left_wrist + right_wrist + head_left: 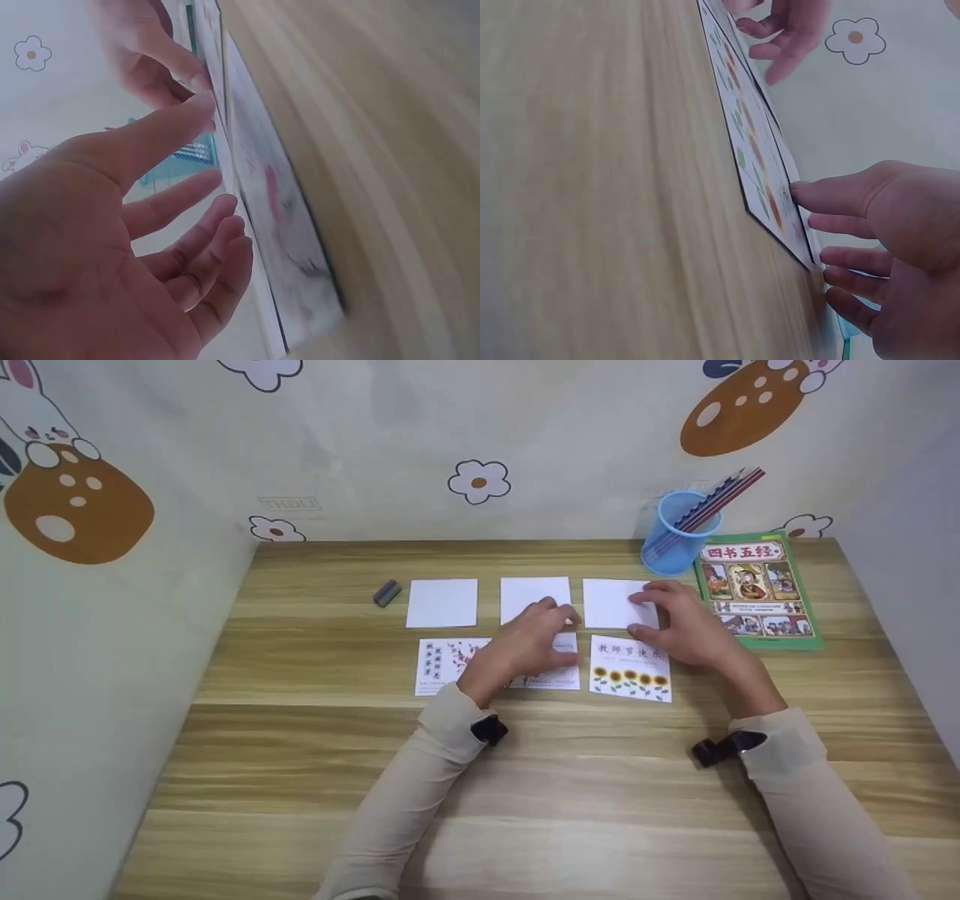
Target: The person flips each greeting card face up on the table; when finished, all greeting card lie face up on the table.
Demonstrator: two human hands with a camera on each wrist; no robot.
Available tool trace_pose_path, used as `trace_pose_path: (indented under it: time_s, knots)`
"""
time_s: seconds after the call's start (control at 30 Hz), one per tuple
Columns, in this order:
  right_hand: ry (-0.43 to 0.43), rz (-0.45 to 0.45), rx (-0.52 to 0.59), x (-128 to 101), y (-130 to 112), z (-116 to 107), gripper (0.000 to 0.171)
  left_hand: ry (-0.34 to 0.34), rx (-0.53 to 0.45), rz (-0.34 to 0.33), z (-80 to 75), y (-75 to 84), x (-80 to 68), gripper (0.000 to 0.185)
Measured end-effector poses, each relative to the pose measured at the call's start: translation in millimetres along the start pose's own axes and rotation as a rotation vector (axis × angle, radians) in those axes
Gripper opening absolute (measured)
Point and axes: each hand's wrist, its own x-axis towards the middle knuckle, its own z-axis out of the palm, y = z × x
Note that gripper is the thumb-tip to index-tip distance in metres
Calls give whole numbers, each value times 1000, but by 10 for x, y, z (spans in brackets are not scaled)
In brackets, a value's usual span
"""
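Three blank white cards lie in a row: a left one (442, 604), a middle one (531, 591) and a right one (609, 604). Below them are printed cards: a red-blossom card (442, 667), another (564, 675) largely covered by my left hand, and a sunflower card (630, 669). My left hand (529, 641) hovers over the middle column with loosely bent fingers and nothing between them. Thumb and fingertips of my right hand (694, 622) rest at the right blank card's right side, spread apart. In the right wrist view, those fingers (847, 196) extend loosely beside the cards.
A small dark eraser-like block (387, 593) lies left of the cards. Behind my right hand stand a blue mesh cup (671, 551) with several pencils (720, 502) and a green-edged picture book (761, 592). A patterned wall covering (375, 457) borders the table's back.
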Motion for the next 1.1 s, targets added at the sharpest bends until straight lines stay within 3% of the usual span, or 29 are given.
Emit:
trace_pose_path:
  time_s: [0.17,0.33,0.6,0.93,1.1]
  knots:
    - [0,2,1,3,13,1,54,25,-60,-59,17,166,153,62]
    - [7,-5,50,18,17,13,54,45,-72,-84,75,202,202,65]
    - [25,-24,111,14,6,-4,54,82,-116,-80,127,185,223,64]
    - [28,-53,83,30,21,21,50,47,-238,-52,133,220,233,68]
    - [14,-20,83,18,16,14,51,37,-293,-49,127,225,227,72]
